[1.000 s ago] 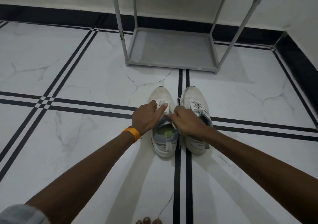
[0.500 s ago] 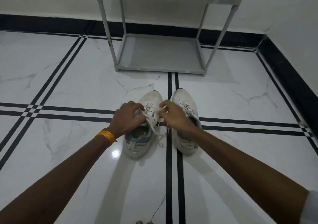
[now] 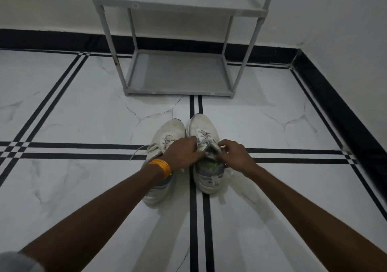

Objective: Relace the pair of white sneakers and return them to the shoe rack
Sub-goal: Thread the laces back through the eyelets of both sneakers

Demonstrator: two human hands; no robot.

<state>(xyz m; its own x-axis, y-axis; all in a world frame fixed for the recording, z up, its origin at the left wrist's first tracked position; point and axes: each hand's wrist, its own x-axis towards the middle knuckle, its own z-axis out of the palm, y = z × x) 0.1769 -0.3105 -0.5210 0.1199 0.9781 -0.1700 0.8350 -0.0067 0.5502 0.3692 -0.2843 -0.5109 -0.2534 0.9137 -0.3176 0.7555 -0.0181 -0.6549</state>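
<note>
Two white sneakers stand side by side on the floor, toes pointing at the rack. The left sneaker (image 3: 169, 131) is partly under my left forearm, and one loose lace end (image 3: 139, 150) trails out to its left. Both hands are at the right sneaker (image 3: 202, 129). My left hand (image 3: 184, 153), with an orange band at the wrist, reaches across and its curled fingers pinch the tongue and laces there. My right hand (image 3: 235, 155) pinches the same spot from the right side. The grey shoe rack (image 3: 178, 92) stands just beyond the shoes, against the wall.
White marble floor (image 3: 73, 188) with black double stripes crossing under the shoes. A black skirting (image 3: 335, 104) runs along the back wall and the right wall, which meet in a corner at the right. The rack's bottom and upper shelves hold nothing visible.
Both hands have shifted from the left sneaker to the tongue of the right one. A lace end of the left sneaker now lies loose on the floor. The camera has tilted up.
</note>
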